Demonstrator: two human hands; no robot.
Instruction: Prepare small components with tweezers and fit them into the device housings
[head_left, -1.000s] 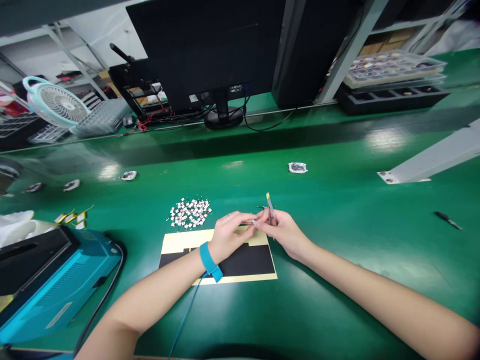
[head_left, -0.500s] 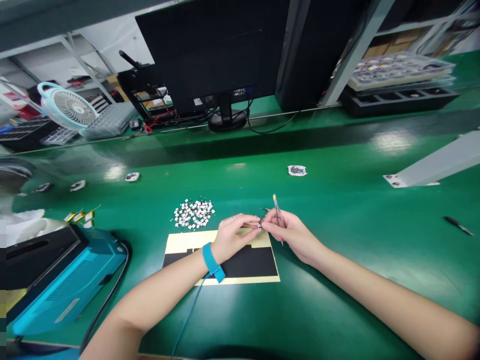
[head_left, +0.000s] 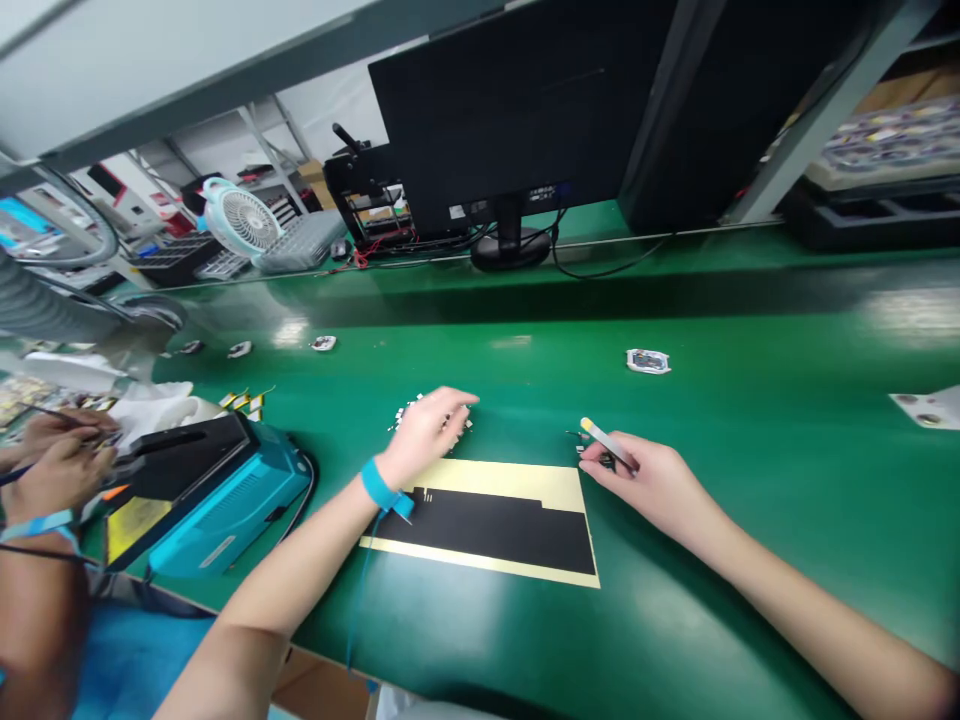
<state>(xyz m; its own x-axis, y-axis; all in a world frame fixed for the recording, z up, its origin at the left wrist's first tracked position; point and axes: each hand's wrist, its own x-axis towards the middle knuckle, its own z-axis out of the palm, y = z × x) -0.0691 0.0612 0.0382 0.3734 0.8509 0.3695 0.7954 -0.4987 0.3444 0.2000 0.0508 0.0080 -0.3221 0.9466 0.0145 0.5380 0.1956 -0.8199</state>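
Green benchtop [head_left: 705, 650] everywhere, black monitor [head_left: 517, 130] looming at the far side, and the left hand [head_left: 421, 432] hangs over the pile of tiny white parts [head_left: 400, 414], thumb and fingers parted, no part visible between them. Well off to its right, the right hand [head_left: 645, 468] has the tweezers [head_left: 602, 439] caught slantwise, fingertips bunched by a small piece with dark leads [head_left: 580, 450], just past the corner of the yellow-edged black sheet [head_left: 551, 478]. Pinched or merely touched? From here I can't tell.

Careful, though! That left hand covers most of the pile, so a clumsy dip could scatter parts or lift two together. Its blue wrist strap [head_left: 377, 486] trails a cord [head_left: 356, 610] over the sheet's left end; a long reach might drag it. And with tweezers crowding the right fingers, a twist could bend those thin leads.

Compare a second ago: both hands met above the sheet; now they're split wide, the left gone to the pile, the right keeping its tweezers, leaning further over. The view has swung too, bringing in a co-worker's hands [head_left: 64, 470], left of the turquoise machine [head_left: 217, 525].
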